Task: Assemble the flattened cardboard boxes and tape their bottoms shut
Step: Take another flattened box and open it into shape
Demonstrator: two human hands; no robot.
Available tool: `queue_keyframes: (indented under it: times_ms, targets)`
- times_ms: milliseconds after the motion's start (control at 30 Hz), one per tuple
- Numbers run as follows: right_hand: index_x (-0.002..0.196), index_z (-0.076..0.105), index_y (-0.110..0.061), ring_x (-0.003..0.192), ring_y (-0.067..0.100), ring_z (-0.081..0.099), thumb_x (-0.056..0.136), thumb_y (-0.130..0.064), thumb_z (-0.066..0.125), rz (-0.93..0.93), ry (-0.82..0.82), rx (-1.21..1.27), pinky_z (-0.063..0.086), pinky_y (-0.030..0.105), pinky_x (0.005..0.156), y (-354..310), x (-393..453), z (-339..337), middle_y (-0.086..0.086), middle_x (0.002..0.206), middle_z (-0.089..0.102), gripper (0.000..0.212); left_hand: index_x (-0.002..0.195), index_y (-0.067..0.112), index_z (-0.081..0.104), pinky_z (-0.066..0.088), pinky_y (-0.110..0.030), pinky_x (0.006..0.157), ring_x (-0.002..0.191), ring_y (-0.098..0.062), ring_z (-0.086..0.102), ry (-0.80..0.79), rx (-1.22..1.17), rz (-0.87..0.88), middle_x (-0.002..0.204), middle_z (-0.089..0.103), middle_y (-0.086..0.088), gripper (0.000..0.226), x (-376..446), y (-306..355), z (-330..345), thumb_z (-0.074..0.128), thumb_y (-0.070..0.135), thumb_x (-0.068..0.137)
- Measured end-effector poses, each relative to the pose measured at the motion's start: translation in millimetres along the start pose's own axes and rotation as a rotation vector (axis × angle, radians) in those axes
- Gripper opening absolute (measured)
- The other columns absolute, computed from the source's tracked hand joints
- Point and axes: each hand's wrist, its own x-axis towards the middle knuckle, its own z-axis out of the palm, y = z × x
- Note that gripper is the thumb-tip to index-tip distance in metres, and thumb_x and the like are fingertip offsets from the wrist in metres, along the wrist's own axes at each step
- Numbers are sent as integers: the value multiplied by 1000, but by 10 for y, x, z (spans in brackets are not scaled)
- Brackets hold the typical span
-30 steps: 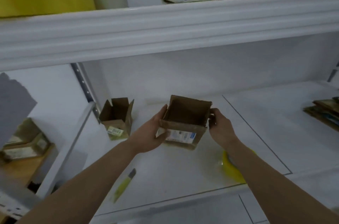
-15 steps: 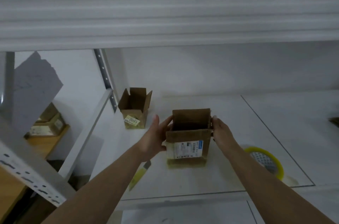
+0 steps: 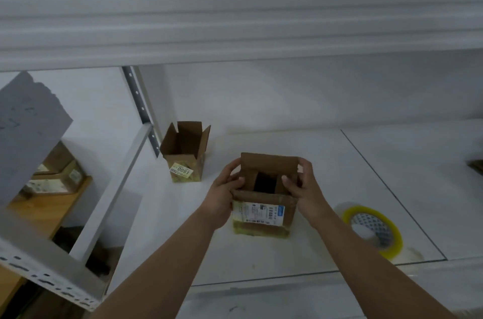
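Your left hand (image 3: pixel 225 194) and right hand (image 3: pixel 305 188) both gripping labelled box (image 3: pixel 264 211) upright on shelf (image 3: pixel 261 256); tape roll (image 3: pixel 372 229) at 3 o'clock, second box (image 3: pixel 185 152) at 10.

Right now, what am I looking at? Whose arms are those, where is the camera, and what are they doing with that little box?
There is no machine here. The arms belong to a person wearing a camera on their head, so you see what they see, looking down at a white shelf. The left hand and the right hand each grip a side of a small cardboard box that stands on the shelf, thumbs pressing its side flaps inward. Further back on the left stands another box, its top open. To the right lies a roll of yellow-edged tape, flat and untouched.
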Motion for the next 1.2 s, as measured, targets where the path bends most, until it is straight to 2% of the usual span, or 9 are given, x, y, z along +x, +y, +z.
queue_keyframes:
  times_ms: [100,167,300,467,667,867,1033,1133,1200]
  targets:
    - [117,51,-21,102,25,63,94,-8,61,-134,22,-72,56,38,79,56,39,-6,7,109,64,28,126,19,54,56,-32,61,83,-26,69,76,-36,58,117,65,-18,42,26,-27,46,35,-5,97]
    - [97,60,-17,89,24,61,89,-25,69,-138,50,-87,52,38,76,58,10,2,2,91,65,15,109,18,58,54,-31,58,78,-25,66,147,-8,78,108,64,-18,35,21,-34,97,35,-6,96]
    - [93,59,6,86,26,64,74,-74,60,-70,76,65,52,37,80,-7,-26,25,13,89,66,82,81,19,54,47,-32,62,79,-27,56,273,55,90,88,60,-8,34,48,-70,191,34,-6,93]
    - [105,67,-17,110,27,62,54,-98,46,111,-61,74,46,45,99,-26,-30,-31,11,113,68,98,76,22,55,46,-33,65,79,-26,54,359,110,58,82,58,-7,34,78,-81,203,35,0,92]
    - [112,62,-21,102,20,63,74,-57,71,195,-241,-62,50,30,87,-232,-35,-55,4,109,65,54,76,21,55,44,-34,71,83,-27,53,435,219,119,86,57,-9,28,79,-132,199,32,14,90]
    - [89,70,-21,90,26,65,85,-22,74,147,51,-156,58,30,62,-142,-46,50,14,101,66,6,78,16,59,45,-33,77,91,-25,53,379,353,119,93,60,-8,33,23,-79,180,35,14,101]
    - [83,68,-17,76,25,63,86,-18,73,83,65,-241,57,35,61,-92,-18,53,17,86,65,6,114,20,63,35,-36,106,128,-20,43,279,1078,387,134,50,-2,24,19,104,127,43,26,101]
    - [77,65,-19,65,12,55,88,-19,71,-8,56,-317,48,25,61,-79,-18,49,-11,66,61,12,150,24,29,7,-51,118,150,-21,4,-50,1645,385,161,16,2,50,-6,75,294,26,41,103]
    - [79,67,-22,67,7,55,93,-22,65,-64,34,-412,45,21,64,-97,-33,42,-19,65,61,14,155,27,7,6,-53,119,150,-21,-5,-149,1870,265,163,1,5,57,-9,6,334,14,49,102]
